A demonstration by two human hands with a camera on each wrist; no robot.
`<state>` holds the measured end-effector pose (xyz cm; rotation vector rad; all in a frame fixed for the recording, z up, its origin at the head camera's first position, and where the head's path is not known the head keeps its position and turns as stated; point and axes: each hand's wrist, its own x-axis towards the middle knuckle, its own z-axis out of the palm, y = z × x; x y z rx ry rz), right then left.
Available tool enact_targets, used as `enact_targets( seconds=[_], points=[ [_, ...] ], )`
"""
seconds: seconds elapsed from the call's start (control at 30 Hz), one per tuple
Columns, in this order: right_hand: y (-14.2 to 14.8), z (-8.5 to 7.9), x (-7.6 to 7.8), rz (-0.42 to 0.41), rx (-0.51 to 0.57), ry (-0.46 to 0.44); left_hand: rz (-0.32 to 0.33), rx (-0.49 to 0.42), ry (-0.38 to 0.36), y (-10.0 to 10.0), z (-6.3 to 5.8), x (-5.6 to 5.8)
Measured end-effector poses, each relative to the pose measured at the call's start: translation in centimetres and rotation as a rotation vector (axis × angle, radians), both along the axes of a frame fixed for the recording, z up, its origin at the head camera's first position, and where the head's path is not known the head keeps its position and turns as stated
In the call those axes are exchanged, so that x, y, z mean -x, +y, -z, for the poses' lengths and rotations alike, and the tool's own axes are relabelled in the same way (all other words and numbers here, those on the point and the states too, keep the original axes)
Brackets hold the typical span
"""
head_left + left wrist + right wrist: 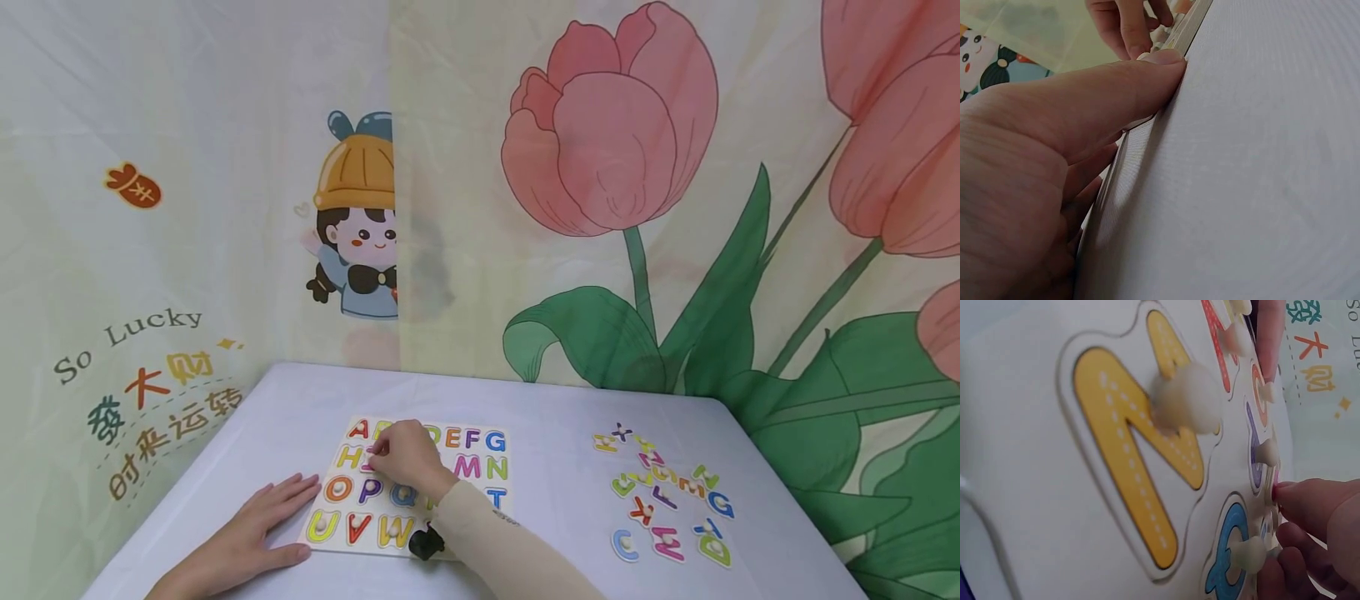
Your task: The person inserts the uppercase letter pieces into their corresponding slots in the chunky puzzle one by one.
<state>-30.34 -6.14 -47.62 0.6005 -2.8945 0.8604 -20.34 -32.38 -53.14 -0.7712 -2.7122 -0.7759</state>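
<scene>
A wooden alphabet board lies on the white table, with knobbed letters such as the yellow W and blue Q set in it. Over its second row, my right hand pinches a pink letter piece between thumb and fingers, just right of the H. The fingers cover most of this piece, which looks like an I. My left hand rests at the board's left edge with fingers extended. Its thumb touches the edge in the left wrist view.
Several loose knobbed letters lie at the table's right, among them a blue G, a red X and a light blue C. Behind the table hangs a printed cloth with tulips.
</scene>
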Motion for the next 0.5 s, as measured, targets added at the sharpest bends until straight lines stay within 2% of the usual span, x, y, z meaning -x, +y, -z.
enact_targets(
  seconds=[0.33, 0.5],
  points=[
    [0.45, 0.58, 0.41, 0.033, 0.064, -0.061, -0.017, 0.009, -0.038, -0.07, 0.27, 0.1],
    [0.54, 0.85, 0.49, 0.046, 0.101, -0.086, 0.008, 0.01, -0.002, 0.03, 0.16, 0.18]
  ],
)
